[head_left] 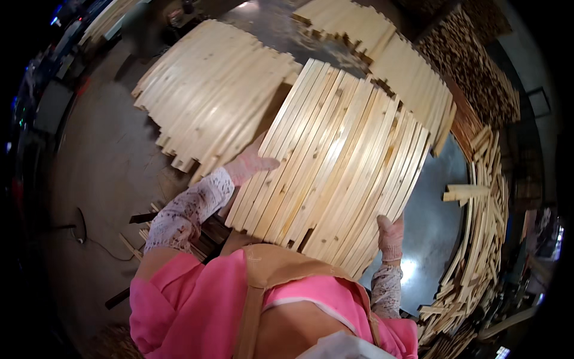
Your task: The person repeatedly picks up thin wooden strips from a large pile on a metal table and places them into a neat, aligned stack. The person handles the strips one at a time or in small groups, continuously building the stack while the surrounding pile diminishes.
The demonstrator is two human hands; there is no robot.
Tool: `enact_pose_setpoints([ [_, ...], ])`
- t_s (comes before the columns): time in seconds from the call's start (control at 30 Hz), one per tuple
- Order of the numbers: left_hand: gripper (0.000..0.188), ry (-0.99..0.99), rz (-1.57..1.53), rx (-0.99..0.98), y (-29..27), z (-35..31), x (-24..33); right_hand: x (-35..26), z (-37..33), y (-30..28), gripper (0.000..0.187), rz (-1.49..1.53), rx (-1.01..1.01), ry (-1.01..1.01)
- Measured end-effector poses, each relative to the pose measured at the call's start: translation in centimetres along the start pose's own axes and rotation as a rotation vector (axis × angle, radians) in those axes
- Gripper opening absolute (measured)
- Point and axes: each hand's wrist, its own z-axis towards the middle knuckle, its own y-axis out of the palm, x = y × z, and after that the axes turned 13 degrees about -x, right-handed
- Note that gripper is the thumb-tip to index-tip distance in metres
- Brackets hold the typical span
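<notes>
A wide row of pale wooden strips (332, 161), laid side by side, is held flat in front of my body. My left hand (248, 164), in a pink glove with a lace sleeve, grips its left edge, thumb lying on top. Against the lower right edge my right hand (390, 238), gloved the same way, is closed with its thumb up; its other fingers are mostly hidden. The strips' ends are uneven, and a few dark gaps show between them near my apron (299, 266).
Another layer of strips (209, 96) lies stacked at the far left, and more strips (400, 66) lie at the far right. Loose sticks (472, 239) are heaped along the right side beside a grey metal surface (439, 197). A tall wood pile (472, 66) stands behind. A cable (107, 248) lies on the floor.
</notes>
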Motion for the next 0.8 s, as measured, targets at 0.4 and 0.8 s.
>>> enact_pose_setpoints([
  [0.4,0.09,0.051,0.065,0.038,-42.3,-4.0,11.6,1.9,18.4,34.6,0.09,-0.39,-0.18,0.192],
  [0.8,0.105,-0.366,0.671,0.361,-54.1,-1.0,6.3,5.9,20.9,43.1,0.123,-0.804,-0.439,0.316],
])
